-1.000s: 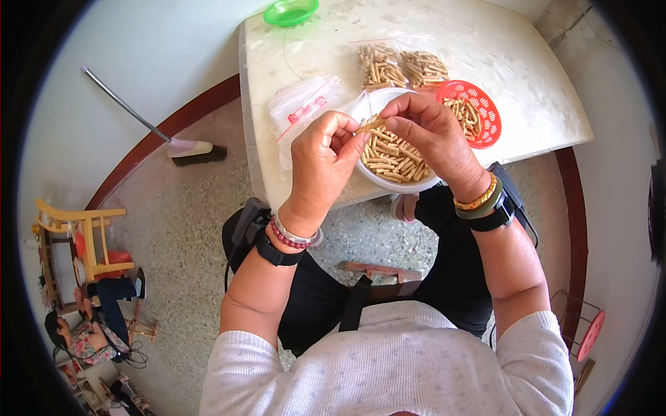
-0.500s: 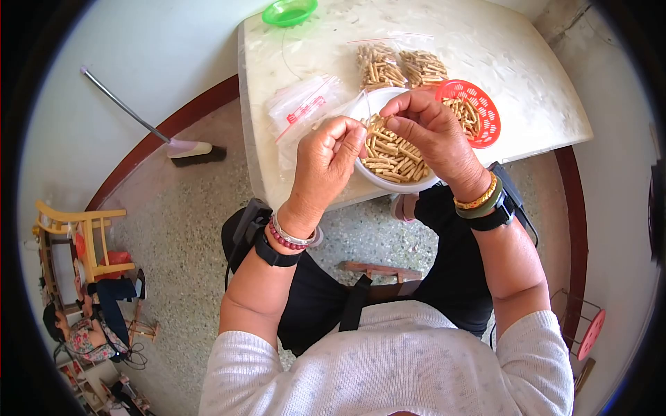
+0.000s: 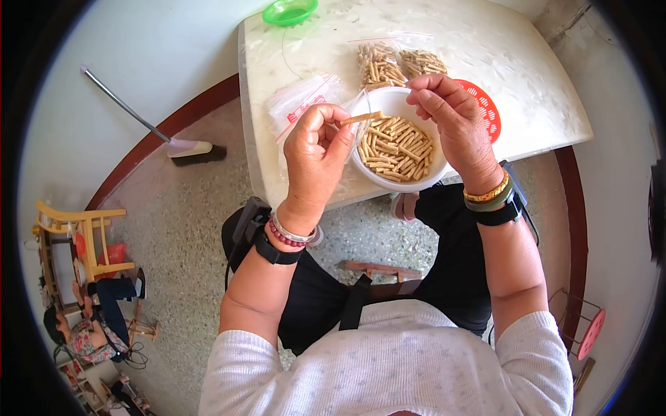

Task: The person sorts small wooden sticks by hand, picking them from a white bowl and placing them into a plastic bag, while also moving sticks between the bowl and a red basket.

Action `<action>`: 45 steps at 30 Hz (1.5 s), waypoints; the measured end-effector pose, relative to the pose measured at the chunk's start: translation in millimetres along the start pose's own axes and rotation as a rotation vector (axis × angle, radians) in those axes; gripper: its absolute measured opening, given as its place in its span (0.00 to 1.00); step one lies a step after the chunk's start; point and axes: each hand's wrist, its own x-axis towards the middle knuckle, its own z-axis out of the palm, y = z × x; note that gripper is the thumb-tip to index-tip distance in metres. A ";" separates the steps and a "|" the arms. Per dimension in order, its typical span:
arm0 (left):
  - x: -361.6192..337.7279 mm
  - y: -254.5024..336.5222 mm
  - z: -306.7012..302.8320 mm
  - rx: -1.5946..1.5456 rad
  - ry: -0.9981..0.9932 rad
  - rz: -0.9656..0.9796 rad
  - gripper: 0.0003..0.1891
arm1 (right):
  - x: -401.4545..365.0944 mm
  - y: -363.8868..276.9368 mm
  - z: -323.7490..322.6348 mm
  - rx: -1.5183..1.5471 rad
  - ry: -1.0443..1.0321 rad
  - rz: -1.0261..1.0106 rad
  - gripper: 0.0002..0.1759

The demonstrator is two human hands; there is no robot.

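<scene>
Green dish (image 3: 290, 12) sits at far edge of table (image 3: 513, 55). Broom (image 3: 195, 150) lies on floor (image 3: 180, 215) left of it. Yellow chair (image 3: 84, 236) stands well apart.

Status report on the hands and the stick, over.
Left hand pinching one wooden stick over white bowl. Right hand apart, pinched shut. Nothing blocking.

only one view is running, coming from a camera sitting on the person's head. it is looking forward and steeply down, so the person's own chest, arms and lap are filling the bottom of the frame. the left hand (image 3: 316, 149), pinching a small stick (image 3: 364, 116), and the right hand (image 3: 454, 121) are sitting close under the lens, near the middle. the table (image 3: 527, 90) is lying beyond them toward the top edge, and the floor (image 3: 180, 208) is spreading away to the left. the wide lens is bending the edges into a dark round rim.
</scene>
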 end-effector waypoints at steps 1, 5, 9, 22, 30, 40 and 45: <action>0.1 0.2 0.5 -0.013 0.004 0.003 0.06 | 0.4 0.0 -0.5 -0.025 -0.032 -0.002 0.10; -1.8 1.6 0.7 0.040 0.002 0.030 0.06 | -2.9 -5.8 9.6 0.008 -0.063 0.042 0.09; -1.6 2.9 0.2 0.077 -0.022 0.063 0.07 | -2.8 -4.8 9.5 -0.031 -0.211 0.130 0.08; 0.5 -0.7 -1.6 0.136 -0.057 0.012 0.04 | -1.8 2.3 9.9 -0.037 -0.328 0.196 0.10; 0.7 4.2 0.2 0.131 -0.039 0.003 0.05 | -2.6 5.4 13.2 -0.024 -0.263 0.113 0.11; 0.5 7.7 -1.5 0.194 -0.080 -0.057 0.10 | -2.8 8.4 15.3 -0.043 -0.263 0.064 0.11; -1.1 1.5 -3.3 0.182 -0.108 -0.034 0.12 | -4.4 6.9 17.3 -0.045 -0.283 0.084 0.09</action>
